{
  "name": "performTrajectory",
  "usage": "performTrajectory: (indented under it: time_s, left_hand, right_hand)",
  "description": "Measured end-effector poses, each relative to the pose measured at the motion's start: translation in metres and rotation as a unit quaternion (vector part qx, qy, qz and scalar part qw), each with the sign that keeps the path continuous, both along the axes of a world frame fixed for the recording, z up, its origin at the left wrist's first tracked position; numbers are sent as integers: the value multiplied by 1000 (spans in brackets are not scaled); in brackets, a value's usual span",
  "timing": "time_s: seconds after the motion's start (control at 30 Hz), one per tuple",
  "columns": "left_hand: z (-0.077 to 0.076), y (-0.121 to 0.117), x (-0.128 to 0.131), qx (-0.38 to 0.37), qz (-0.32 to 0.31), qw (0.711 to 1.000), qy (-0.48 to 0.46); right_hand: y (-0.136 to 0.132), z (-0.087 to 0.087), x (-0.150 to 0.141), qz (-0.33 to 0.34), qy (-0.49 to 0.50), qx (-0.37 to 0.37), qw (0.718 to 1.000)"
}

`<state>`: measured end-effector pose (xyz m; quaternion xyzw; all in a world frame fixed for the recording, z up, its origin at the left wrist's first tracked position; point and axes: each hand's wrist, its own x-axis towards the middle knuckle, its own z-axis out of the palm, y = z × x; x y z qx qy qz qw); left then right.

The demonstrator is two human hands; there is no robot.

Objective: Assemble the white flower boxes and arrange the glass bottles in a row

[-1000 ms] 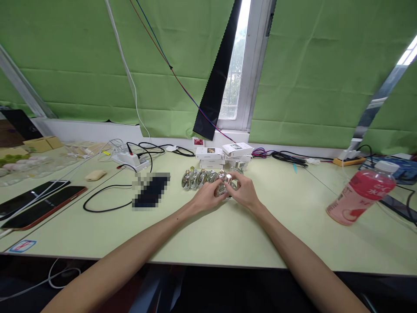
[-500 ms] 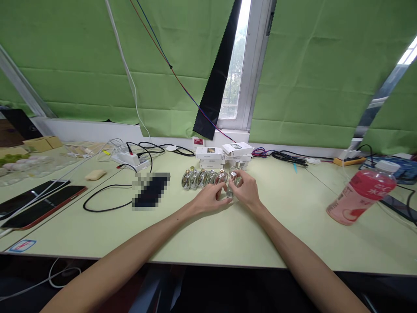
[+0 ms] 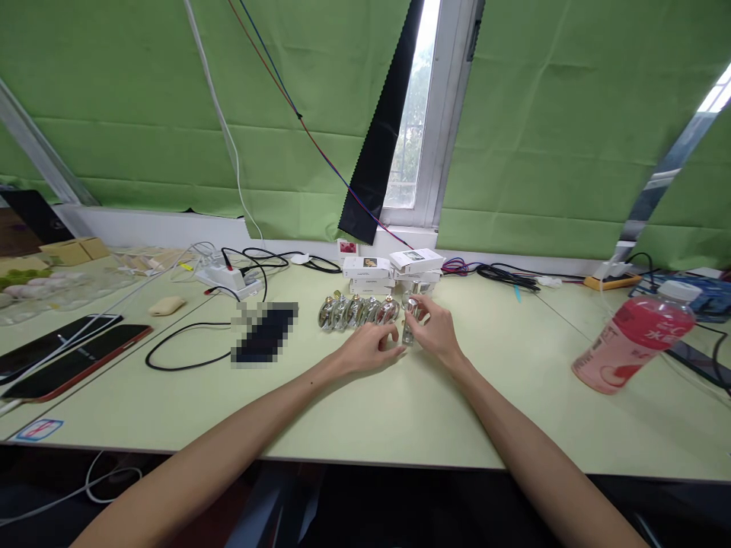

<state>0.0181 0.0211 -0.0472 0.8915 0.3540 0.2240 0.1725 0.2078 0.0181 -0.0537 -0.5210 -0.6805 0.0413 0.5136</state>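
My right hand (image 3: 437, 332) grips a small clear bottle with a silver cap (image 3: 410, 329), fingers around its upper part, upright at the table surface. Just left of it, my left hand (image 3: 370, 348) rests with thumb and fingers curved apart and nothing between them. Its thumb tip lies close to the bottle's base; whether they touch I cannot tell. Behind my left hand runs a row of several shiny, rounded glass bottles (image 3: 341, 313) with gold tops, partly covered by the fingers. Another glass piece (image 3: 408, 293) shows behind my right hand.
Stacked white boxes (image 3: 368, 268) stand against the back wall. A pixelated dark phone (image 3: 266, 332) and cables lie to the left, with two more phones (image 3: 74, 361) further out. A pink drink bottle (image 3: 633, 339) stands at the right. The table's edge (image 3: 377, 461) is near me.
The small bottle has shifted slightly right in my right hand. My left fingers, which were around its other side, now stand a little apart from it.
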Motion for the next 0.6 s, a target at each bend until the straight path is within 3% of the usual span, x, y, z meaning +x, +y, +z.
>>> performTrajectory:
  time_s: [0.37, 0.6]
  left_hand:
    - [1, 0, 1, -2, 3, 1000, 13]
    - [-1, 2, 0, 3, 2, 1000, 16]
  right_hand:
    - [12, -10, 9, 34, 18, 3, 999]
    - [13, -11, 9, 21, -2, 16, 1000]
